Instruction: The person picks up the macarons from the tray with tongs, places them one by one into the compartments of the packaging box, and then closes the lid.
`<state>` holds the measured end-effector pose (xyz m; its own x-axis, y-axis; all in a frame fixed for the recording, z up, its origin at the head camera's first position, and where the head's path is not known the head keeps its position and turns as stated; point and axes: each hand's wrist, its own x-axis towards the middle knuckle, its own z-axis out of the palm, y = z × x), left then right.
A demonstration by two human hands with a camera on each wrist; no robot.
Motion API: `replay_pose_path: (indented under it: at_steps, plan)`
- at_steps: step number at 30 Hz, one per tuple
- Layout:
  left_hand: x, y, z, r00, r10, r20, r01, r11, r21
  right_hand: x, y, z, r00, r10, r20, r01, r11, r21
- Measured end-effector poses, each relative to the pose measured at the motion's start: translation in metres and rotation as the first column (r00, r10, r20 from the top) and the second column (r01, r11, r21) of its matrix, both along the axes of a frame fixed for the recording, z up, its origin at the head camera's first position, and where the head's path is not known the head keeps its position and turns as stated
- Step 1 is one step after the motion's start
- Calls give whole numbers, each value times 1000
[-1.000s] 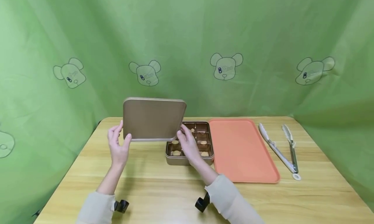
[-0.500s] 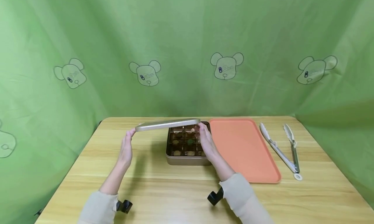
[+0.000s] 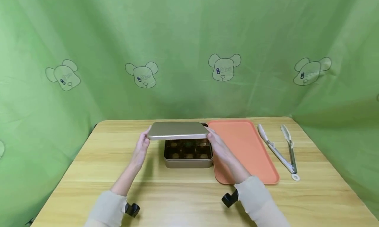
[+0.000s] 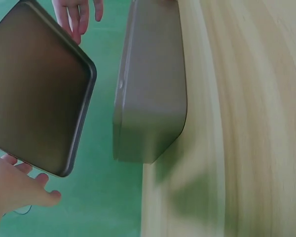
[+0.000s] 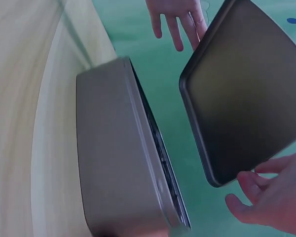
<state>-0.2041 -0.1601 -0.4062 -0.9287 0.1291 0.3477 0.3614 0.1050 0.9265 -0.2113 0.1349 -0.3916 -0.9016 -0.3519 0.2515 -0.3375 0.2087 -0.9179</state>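
A brown metal lid (image 3: 177, 131) is held level above the matching tin (image 3: 188, 163), its top side up and its front edge tipped slightly low. My left hand (image 3: 140, 153) holds the lid by its left edge, fingertips along the rim. On the opposite edge, my right hand (image 3: 219, 146) holds it the same way. The wrist views show a gap between the lid (image 4: 37, 94) and the tin (image 5: 118, 148). Inside the tin are divided compartments with several round biscuits (image 3: 189, 155), dim in the lid's shade; the back rows are hidden by the lid.
An orange tray (image 3: 245, 148) lies flat against the tin's right side, partly under my right forearm. Beyond it, metal tongs (image 3: 293, 167) lie spread on the wooden table (image 3: 189, 194). A green curtain (image 3: 177, 29) hangs right behind the table's back edge.
The lid was tilted up with its broad face toward me at the left; it has been laid level and moved right over the tin. Both hands moved right with it.
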Motion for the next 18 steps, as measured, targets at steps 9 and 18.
replay_pose_path:
  at_steps: [9,18]
  plan:
    - [-7,9,-8,994,-112,14,112,989,-93,-5,39,-7,979,185,79,-194,973,128]
    - [-14,6,-17,973,-198,120,226,927,-299,-11,58,-21,959,271,76,-280,949,145]
